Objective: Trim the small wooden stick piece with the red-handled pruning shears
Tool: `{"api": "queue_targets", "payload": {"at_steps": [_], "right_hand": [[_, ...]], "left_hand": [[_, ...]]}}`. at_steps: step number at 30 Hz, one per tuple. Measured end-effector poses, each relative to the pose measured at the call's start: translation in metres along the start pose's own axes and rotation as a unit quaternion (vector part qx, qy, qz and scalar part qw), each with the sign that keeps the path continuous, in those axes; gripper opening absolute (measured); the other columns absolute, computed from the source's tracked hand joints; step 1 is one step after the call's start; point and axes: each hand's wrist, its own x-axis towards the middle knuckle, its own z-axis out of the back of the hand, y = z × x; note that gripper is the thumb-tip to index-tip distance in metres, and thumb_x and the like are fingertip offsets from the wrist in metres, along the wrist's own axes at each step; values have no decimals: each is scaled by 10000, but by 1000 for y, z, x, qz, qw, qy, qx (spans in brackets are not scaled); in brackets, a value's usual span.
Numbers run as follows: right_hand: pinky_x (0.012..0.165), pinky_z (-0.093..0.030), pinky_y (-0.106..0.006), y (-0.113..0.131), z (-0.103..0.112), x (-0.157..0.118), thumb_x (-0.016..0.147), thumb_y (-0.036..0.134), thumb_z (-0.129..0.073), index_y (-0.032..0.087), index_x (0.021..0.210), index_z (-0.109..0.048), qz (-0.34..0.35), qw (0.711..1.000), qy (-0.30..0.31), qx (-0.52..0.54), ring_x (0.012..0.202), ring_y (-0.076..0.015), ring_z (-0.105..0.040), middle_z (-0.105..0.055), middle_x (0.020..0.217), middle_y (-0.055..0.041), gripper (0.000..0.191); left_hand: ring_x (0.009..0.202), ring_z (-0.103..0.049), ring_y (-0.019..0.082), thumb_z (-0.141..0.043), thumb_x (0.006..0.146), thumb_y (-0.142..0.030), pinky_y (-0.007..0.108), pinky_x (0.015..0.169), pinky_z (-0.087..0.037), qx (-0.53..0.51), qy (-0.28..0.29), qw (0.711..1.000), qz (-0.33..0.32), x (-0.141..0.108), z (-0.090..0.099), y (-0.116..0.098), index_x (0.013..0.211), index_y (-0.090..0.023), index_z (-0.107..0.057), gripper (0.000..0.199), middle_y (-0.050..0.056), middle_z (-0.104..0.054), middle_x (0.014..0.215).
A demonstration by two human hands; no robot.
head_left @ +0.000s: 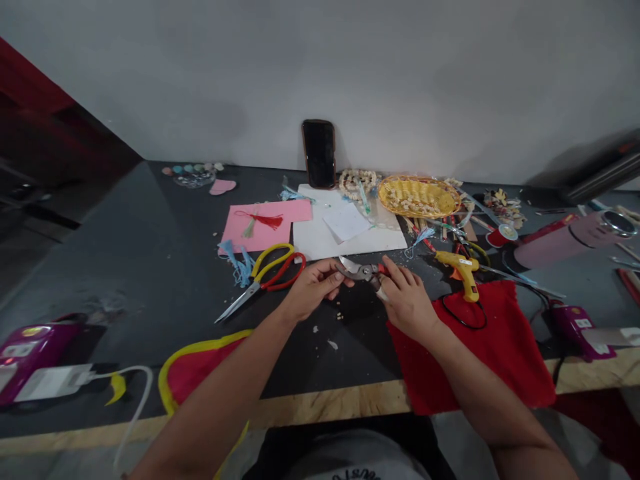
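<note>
My right hand (pixel 404 291) is wrapped round the red handles of a pair of pruning shears (pixel 367 271), above the middle of the dark table. The curved blades point left, toward my left hand (pixel 320 283). Its fingers are closed in a pinch right at the blades; whatever is between them is too small or hidden. Small pale bits (pixel 339 316) and a white scrap (pixel 333 345) lie on the table below the hands. Yellow-and-red-handled scissors (pixel 255 288) lie just left of my left hand.
Behind the hands are a white board (pixel 310 237), pink felt (pixel 273 233) with tassels, a phone (pixel 320 155) against the wall and a wicker basket (pixel 385 200). To the right are a yellow glue gun (pixel 463 267), red cloth (pixel 495 347) and a pink bottle (pixel 550 245). Purple power boxes (pixel 50 347) sit at both sides.
</note>
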Motion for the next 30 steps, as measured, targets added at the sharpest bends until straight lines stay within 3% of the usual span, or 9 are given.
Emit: {"api": "queue_targets", "payload": {"at_steps": [11, 16, 20, 23, 30], "right_hand": [[885, -424, -428, 2, -1, 1, 919, 247, -476, 171, 1230, -558, -1, 1000, -7, -3, 1184, -303, -464, -410, 1495, -148, 331], [887, -422, -425, 4, -6, 2, 901, 249, -482, 134, 1156, -556, -32, 999, -24, 34, 1161, -298, -489, -455, 1451, -176, 291], [895, -416, -406, 3, -8, 5, 887, 309, -509, 59, 1338, -426, -44, 996, -46, 61, 1146, -294, -499, -492, 1391, -217, 522], [878, -410, -408, 4, -4, 7, 889, 353, -522, 111, 1453, -320, -56, 997, -18, 47, 1100, -293, -513, -551, 1313, -173, 646], [838, -403, -371, 8, 6, 10, 893, 218, -472, 163, 1437, -379, -91, 994, 46, 26, 1045, -261, -540, -598, 1183, -141, 555]], "left_hand": [[462, -407, 31, -697, 815, -372, 182, 456, -295, 24, 10, 1000, -15, 0, -1, 0, 841, -121, -620, 264, 47, -690, 751], [453, -402, 30, -716, 792, -395, 179, 449, -293, 27, -6, 1000, -5, -1, -1, 0, 856, -121, -634, 293, 38, -688, 724], [437, -395, 35, -748, 745, -430, 183, 433, -290, 25, -15, 1000, 0, -2, -3, -3, 815, -120, -631, 338, 40, -691, 691], [426, -391, 37, -758, 723, -449, 185, 423, -289, 33, -17, 999, 3, -3, -6, -4, 787, -122, -624, 359, 38, -689, 672], [423, -367, 33, -742, 735, -449, 178, 420, -259, 41, -28, 999, 8, -5, -9, -4, 795, -125, -624, 351, 33, -689, 657]]}}
